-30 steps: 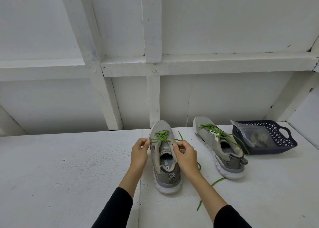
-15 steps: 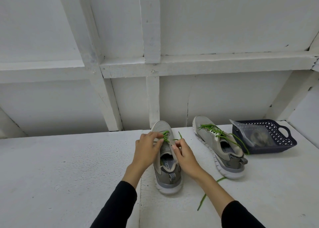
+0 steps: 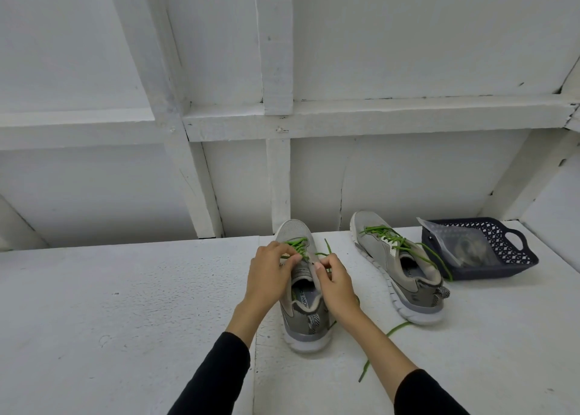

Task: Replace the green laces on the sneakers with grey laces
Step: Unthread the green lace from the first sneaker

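I see the near sneaker standing toe-away on the white desk, right in front of me, with its green lace crossed over the front eyelets. My left hand lies over the shoe's left side, its grip narrow, thumb and forefinger pinching a strand of that lace at the tongue. My right hand sits just beside it on the shoe's right side, fingers curled, its grip pinched at the upper eyelet edge; I cannot tell whether lace or only the shoe's edge is between those fingers. A loose green lace end trails on the desk to the right of the heel, passing under my right forearm.

The second sneaker stands near, to the right, angled a little, its own green lace threaded, with one end hanging toward a dark blue basket. The basket stands just beside that shoe, and a clear plastic bag leans in it; its contents are too blurred to name. Behind everything is a white framed wall.
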